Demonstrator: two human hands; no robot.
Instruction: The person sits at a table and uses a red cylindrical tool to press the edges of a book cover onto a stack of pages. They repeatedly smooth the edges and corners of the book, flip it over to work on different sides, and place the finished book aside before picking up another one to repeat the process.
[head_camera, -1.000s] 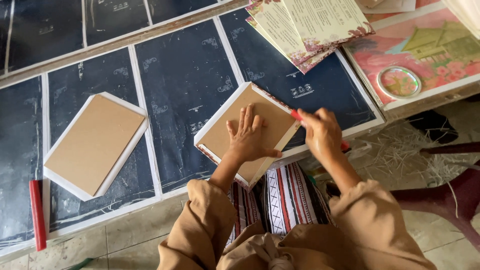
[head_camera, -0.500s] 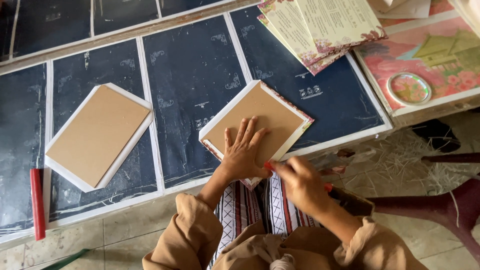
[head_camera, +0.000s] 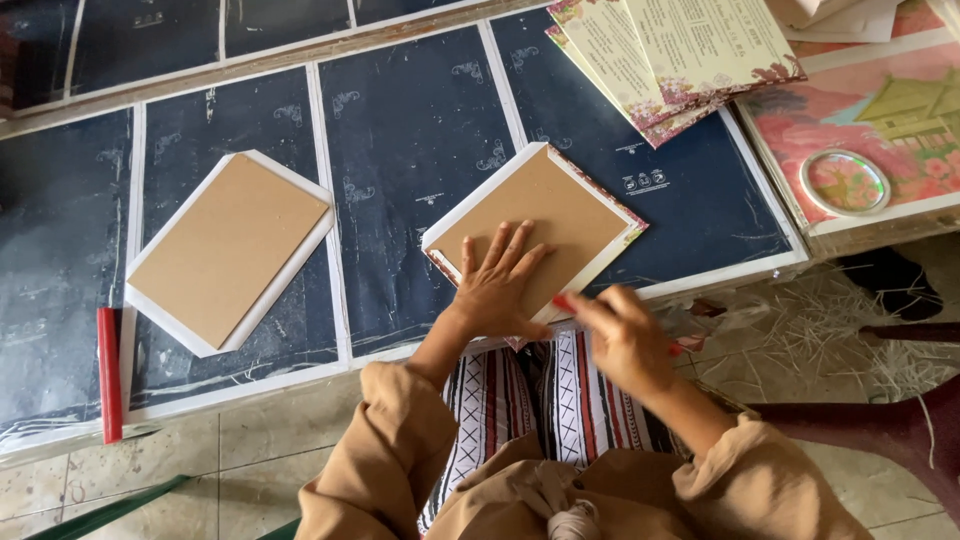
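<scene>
Left hand (head_camera: 497, 285) lies flat, fingers spread, palm down on the brown board (head_camera: 535, 232), pressing it, gripping nothing. Board sits centre frame, tilted: stiff matte cardboard rectangle, wrapped underneath in a white sheet whose margin shows on all sides, floral print peeking at the right and lower edges.

Right hand (head_camera: 628, 335) is motion-blurred, just below the board's lower-right edge. Fingers curled around a thin red tool (head_camera: 563, 301), red tip poking out at the board edge. Can't tell what kind of tool.

Second board (head_camera: 228, 250) at centre left, same build: brown card on white paper with trimmed corners, untouched, well apart from both hands.

Both rest on a work surface (head_camera: 410, 130) of dark, worn sheets with faint pale markings, split by white strips.

Red stick (head_camera: 108, 373) lies at lower left on the surface edge. Fanned stack of printed floral cards (head_camera: 680, 50) at upper right. Clear tape roll (head_camera: 843, 183), a flat ring, sits on a pink illustrated sheet (head_camera: 890, 110) at right.

Person wears tan sleeves and a striped woven cloth (head_camera: 540, 400) over the lap, bottom centre.
</scene>
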